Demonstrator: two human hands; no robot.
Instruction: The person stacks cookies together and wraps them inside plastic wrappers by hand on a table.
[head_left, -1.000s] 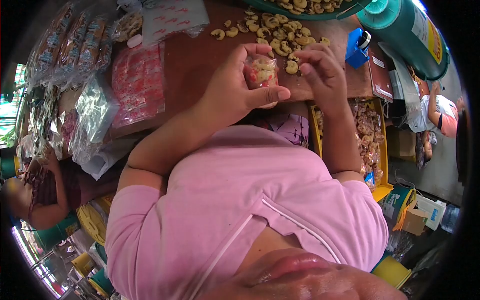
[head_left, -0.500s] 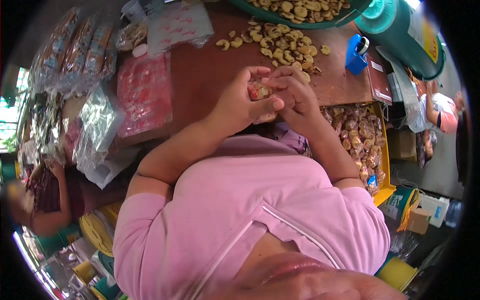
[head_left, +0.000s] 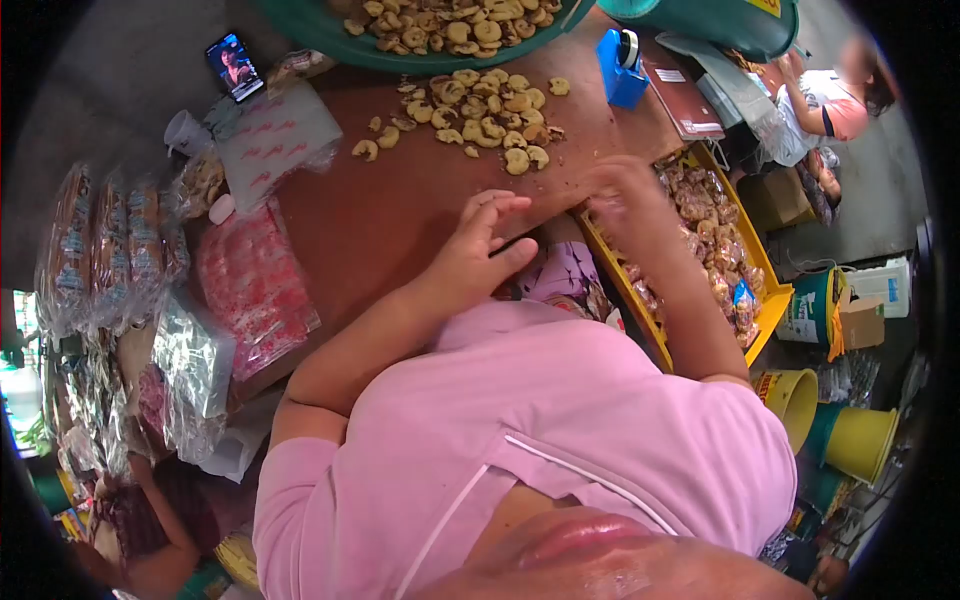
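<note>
My left hand (head_left: pixel 482 243) hovers over the table's near edge, fingers curved and thumb apart, with nothing in it. Over the near corner of a yellow crate (head_left: pixel 768 325) is my right hand (head_left: pixel 632 205); motion blurs its fingers, so I cannot tell whether they hold anything. Inside the crate lie many small clear-wrapped packets (head_left: pixel 712 235) of brownish pieces. Beyond my hands, loose pale-yellow curled pieces (head_left: pixel 490 112), with browned edges, are heaped on the red-brown table (head_left: pixel 370 215).
A green basin (head_left: pixel 335 48) of similar pieces stands at the back. Left are red-printed plastic sheets (head_left: pixel 255 285), clear bags (head_left: pixel 195 360), packaged brown sticks (head_left: pixel 110 240) and a lit phone (head_left: pixel 234 67). A blue tape dispenser (head_left: pixel 622 72) sits right. Other people are at both sides.
My hands have parted: both were around a small wrapped packet with red print, and now the right is over the crate. The packet is no longer visible between them. The view has shifted.
</note>
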